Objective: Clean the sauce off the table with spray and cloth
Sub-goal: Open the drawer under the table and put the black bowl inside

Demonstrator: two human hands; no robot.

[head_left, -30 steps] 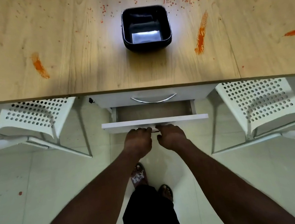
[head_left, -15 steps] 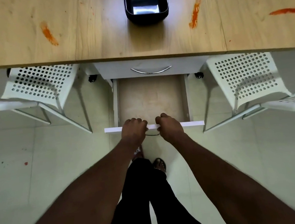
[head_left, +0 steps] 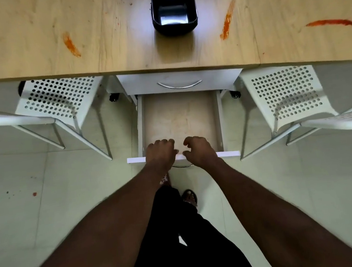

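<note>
Two hands: the left hand [head_left: 161,153] curls its fingers over the white front panel of the drawer [head_left: 180,119]; the right hand [head_left: 199,150] hooks its fingers just above that panel, thumb at its edge, grip unclear.
Tub: square black tub [head_left: 174,11], rounded corners, glossy inside, bright reflection on its bottom.
Sauce: three orange-red sauce streaks [head_left: 70,45] smeared on the table [head_left: 117,52], one left of the tub, two right; fine specks beyond.
Table: pale wood-grain top.
Drawer: pulled out, scuffed beige bottom, white sides.
Upper drawer [head_left: 219,76]: shut, curved metal handle.
Chairs [head_left: 61,98]: white, perforated, either side.
</note>
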